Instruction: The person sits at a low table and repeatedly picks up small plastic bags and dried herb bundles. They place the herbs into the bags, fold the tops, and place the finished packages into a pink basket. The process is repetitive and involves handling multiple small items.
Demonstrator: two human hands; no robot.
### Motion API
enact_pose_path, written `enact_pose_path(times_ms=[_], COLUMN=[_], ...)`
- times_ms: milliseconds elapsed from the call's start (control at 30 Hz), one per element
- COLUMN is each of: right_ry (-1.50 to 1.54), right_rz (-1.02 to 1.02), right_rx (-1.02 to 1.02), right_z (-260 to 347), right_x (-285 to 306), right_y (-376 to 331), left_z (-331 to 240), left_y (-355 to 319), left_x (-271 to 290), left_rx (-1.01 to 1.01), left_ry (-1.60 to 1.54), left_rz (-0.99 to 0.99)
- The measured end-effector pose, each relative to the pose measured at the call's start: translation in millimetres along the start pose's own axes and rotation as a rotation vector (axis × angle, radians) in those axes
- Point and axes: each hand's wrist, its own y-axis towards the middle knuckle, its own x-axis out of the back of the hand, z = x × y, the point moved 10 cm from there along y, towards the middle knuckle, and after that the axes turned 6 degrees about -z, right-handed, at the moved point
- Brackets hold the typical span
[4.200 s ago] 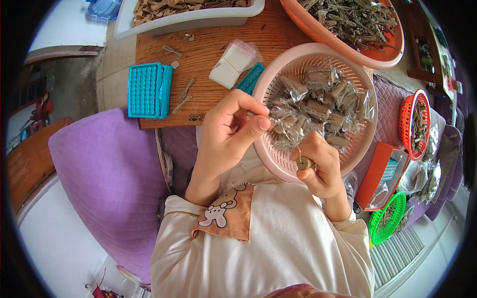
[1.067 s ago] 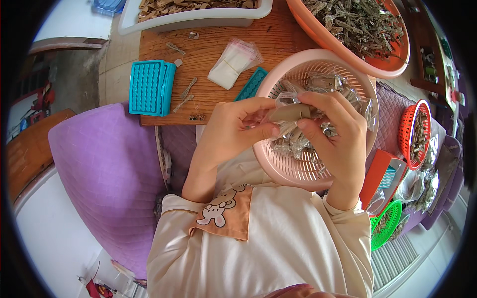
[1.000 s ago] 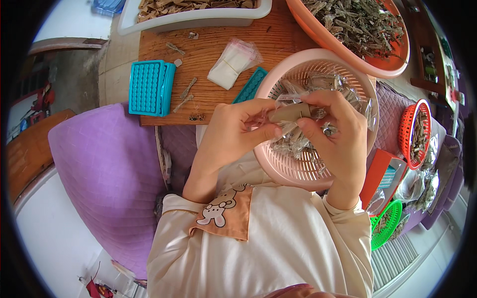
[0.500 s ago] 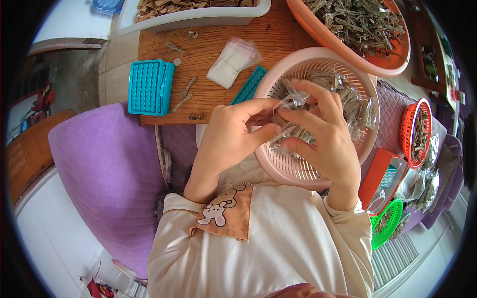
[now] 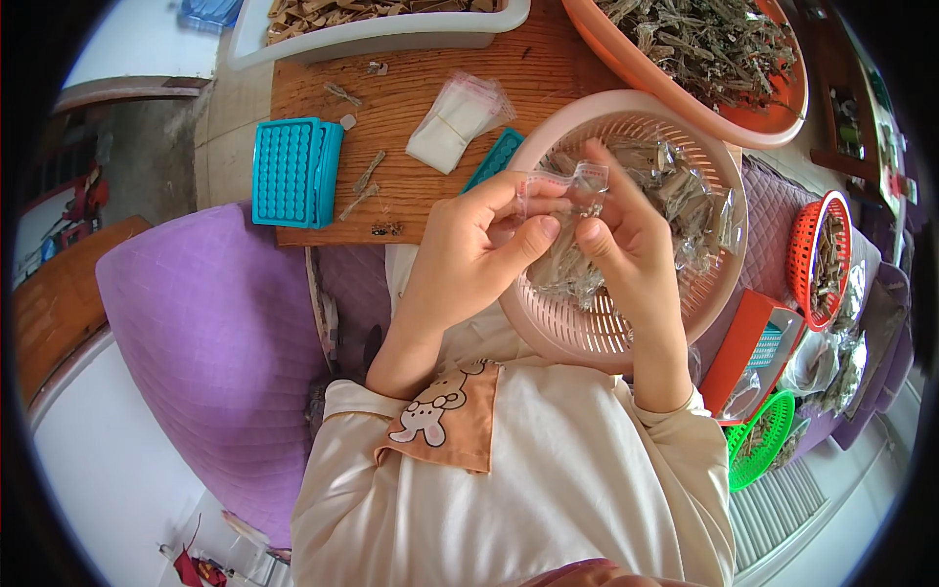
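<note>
Above a pink basket [image 5: 719, 293], a small clear plastic bag [image 5: 565, 186] with a reddish line along its top is stretched between my hands. My left hand [image 5: 474, 240] pinches its left side, the thumb lying near the lower edge. On the other side my right hand [image 5: 636, 245] has its thumb at the bag's lower corner. Its raised forefinger is blurred, and its other fingers are partly hidden behind the bag. Bits of dried plant seem to show at the bag's bottom. Several clear packets of dried plant pieces [image 5: 685, 210] lie in the basket beneath.
On the wooden table [image 5: 411, 93] lie banded empty bags [image 5: 455, 122], blue-green trays [image 5: 293, 171] and loose dried sprigs [image 5: 362, 186]. A white tub [image 5: 391, 34] and an orange basin [image 5: 753, 127] of dried pieces stand behind. Red [image 5: 804, 259] and green [image 5: 758, 470] baskets sit right.
My hands have drawn slightly apart, and the bag between them is now spread flatter. The right forefinger has lifted away from the bag's top.
</note>
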Motion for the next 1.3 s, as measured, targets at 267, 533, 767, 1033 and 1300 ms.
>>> enact_pose_path(times_ms=[267,533,767,1033,1300], right_ry=[-0.165,-0.591,-0.913,-0.781,-0.279], right_rz=[0.026,0.093,0.11,0.075,-0.048], right_rx=[-0.064,0.297,0.634,0.537,0.325], right_z=[-2.5,33.6,49.8,55.4,33.1], right_x=[1.3,-19.5,-32.6,-23.4,11.0], right_y=[-3.6,-13.9,-25.3,-31.1,-20.3], left_z=[-37.2,-83.7,-79.0,-57.3,-20.8], left_y=[-10.1,-33.7,-28.4,4.2,12.1], left_x=[25.0,-20.3,-21.2,78.0,27.4], left_rx=[-0.35,-0.906,-0.898,-0.522,-0.286], left_ry=[0.133,0.825,0.837,0.398,-0.391], left_rz=[-0.379,-0.179,-0.118,-0.576,-0.083])
